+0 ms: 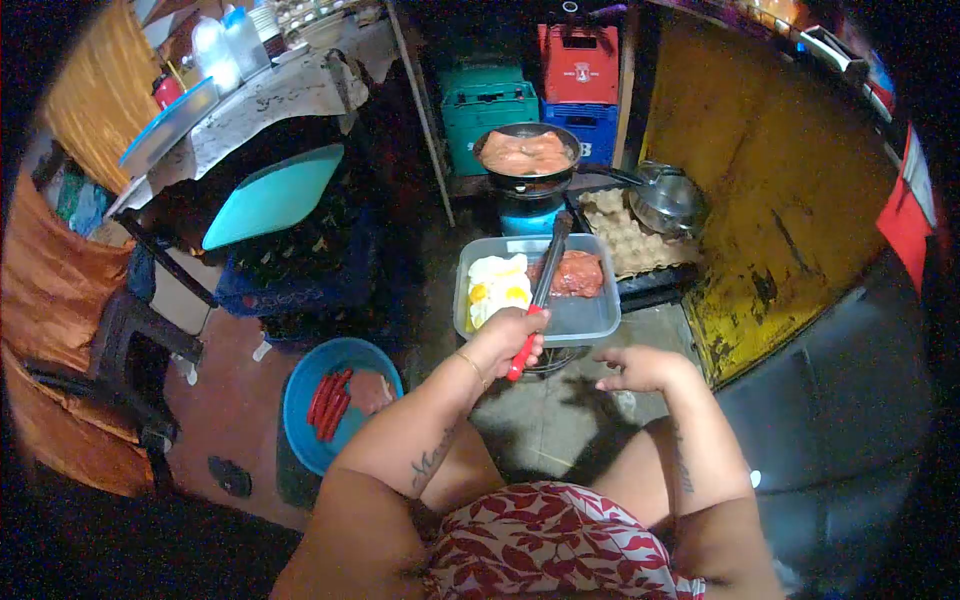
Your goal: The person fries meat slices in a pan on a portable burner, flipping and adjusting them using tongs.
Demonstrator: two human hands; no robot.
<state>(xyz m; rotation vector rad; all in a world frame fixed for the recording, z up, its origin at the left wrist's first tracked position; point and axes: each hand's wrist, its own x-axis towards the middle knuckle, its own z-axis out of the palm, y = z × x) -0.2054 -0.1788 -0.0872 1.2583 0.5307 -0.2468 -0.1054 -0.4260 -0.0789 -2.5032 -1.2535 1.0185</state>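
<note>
My left hand (508,342) is closed around the red handle of the black tongs (548,270), which point away from me over a clear plastic container (590,325). Fried eggs (498,284) lie in its left side and reddish meat (578,274) in its right. My right hand (634,369) hangs near the container's front right corner, fingers apart, holding nothing. Beyond the container, a black frying pan (528,185) with pinkish slices of meat (524,153) rests on a stove. At the lower left, a blue basin (343,455) holds several red sausages (329,404) and a pink piece of meat (371,391).
Egg trays (625,237) and a metal pot (666,201) are right of the pan. Green (488,118), red (578,65) and blue (583,131) crates stand behind. A yellow panel (775,200) bounds the right; a cluttered table (290,85) stands at the upper left.
</note>
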